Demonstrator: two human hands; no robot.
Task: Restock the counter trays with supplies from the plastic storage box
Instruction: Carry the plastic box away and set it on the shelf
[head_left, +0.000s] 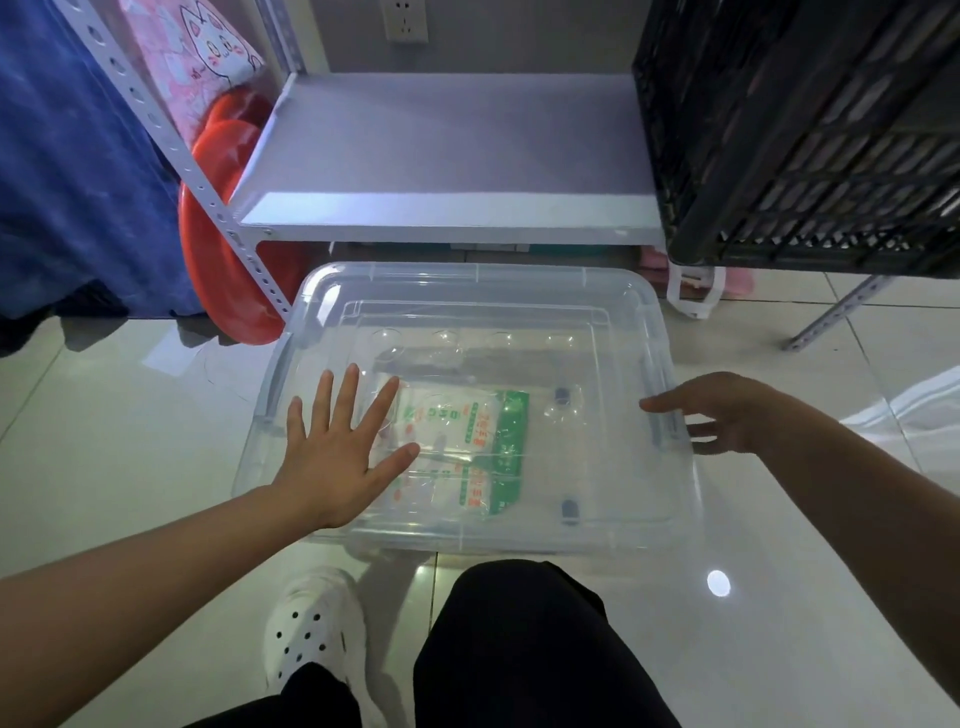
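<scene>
Storage box (519, 291): clear plastic, sitting flat on the floor tiles, lid lying closed on top.
Supply packets (467, 447): white-and-green bags, lying flat inside, showing through the lid, left of centre.

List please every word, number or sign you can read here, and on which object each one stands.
Green-and-white packets inside the clear storage box: printed characters in orange and green, seen through the lid and too blurred to read.
Pink cloth behind the shelf frame: a cartoon cat face, no readable words.
Nothing else carries text.
</scene>
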